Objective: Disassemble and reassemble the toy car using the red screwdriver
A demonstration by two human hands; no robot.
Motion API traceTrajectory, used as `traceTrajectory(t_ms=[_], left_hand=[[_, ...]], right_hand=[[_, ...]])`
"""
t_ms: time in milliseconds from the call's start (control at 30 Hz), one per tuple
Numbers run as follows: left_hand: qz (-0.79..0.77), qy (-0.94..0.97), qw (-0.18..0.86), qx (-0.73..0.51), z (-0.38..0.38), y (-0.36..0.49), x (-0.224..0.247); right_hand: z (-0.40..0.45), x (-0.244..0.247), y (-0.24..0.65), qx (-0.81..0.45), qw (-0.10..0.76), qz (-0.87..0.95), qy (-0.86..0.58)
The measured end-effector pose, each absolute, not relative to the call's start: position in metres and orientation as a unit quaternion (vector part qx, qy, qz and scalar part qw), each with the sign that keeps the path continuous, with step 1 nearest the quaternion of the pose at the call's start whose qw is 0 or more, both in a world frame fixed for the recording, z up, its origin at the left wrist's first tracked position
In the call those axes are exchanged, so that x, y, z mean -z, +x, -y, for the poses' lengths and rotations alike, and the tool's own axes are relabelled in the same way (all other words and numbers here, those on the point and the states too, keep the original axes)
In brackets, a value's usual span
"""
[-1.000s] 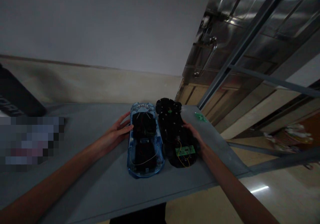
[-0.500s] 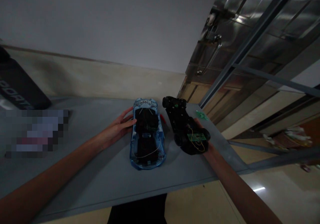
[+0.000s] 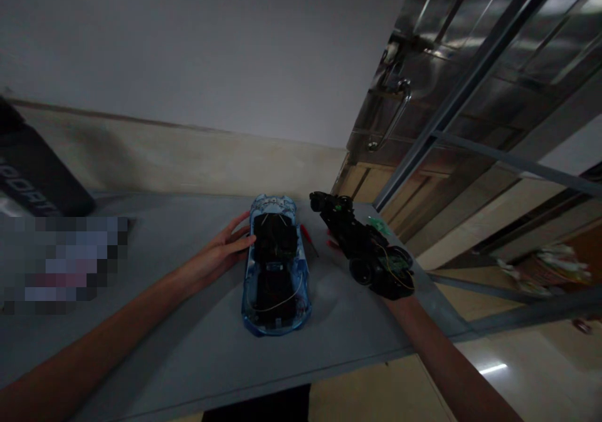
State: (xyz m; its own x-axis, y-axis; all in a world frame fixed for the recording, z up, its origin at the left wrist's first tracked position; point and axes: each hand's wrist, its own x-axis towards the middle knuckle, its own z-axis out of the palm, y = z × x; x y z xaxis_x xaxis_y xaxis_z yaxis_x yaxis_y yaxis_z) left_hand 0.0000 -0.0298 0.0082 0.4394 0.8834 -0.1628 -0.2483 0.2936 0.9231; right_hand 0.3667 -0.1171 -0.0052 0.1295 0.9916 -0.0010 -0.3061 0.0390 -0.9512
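A blue toy car body shell (image 3: 305, 284) lies upside down on the table, its dark inside and a pale wire showing. My left hand (image 3: 230, 246) grips its left edge, thumb on the rim and fingers along the outer side. To the right, my right hand (image 3: 333, 242) holds a black toy car chassis (image 3: 350, 231) from beneath, tilted above the table; most of that hand is hidden. The chassis has wheels, a green circuit board (image 3: 399, 260) and a thin yellow wire. A red-handled screwdriver (image 3: 308, 237) lies between shell and chassis.
The grey table (image 3: 202, 340) meets a wall (image 3: 188, 152) at the back. A green piece (image 3: 379, 224) lies near its right end. At left are a black bottle-like object (image 3: 47, 171) and a blurred-out item (image 3: 75, 262). A metal frame (image 3: 418, 146) rises at right.
The chassis has shifted right and rolled onto its side in my right hand, uncovering the screwdriver. My left hand stays on the shell. The view has tipped up slightly.
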Motion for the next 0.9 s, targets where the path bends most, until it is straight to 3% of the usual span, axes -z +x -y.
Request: traceTrajectory(t_ms=[233,633,900], left_hand=[[-0.355,0.454,0.719,-0.388,0.029,-0.001,-0.006],[-0.358,0.462,0.708,-0.397,0.032,0.003,-0.006],[-0.357,0.454,0.695,-0.428,0.026,0.005,0.009]], right_hand=[[0.116,-0.006,0.365,-0.621,0.555,0.316,-0.453],[0.132,-0.020,0.343,-0.647,0.582,0.283,-0.403],[0.120,-0.069,0.324,-0.555,0.507,0.384,-0.536]])
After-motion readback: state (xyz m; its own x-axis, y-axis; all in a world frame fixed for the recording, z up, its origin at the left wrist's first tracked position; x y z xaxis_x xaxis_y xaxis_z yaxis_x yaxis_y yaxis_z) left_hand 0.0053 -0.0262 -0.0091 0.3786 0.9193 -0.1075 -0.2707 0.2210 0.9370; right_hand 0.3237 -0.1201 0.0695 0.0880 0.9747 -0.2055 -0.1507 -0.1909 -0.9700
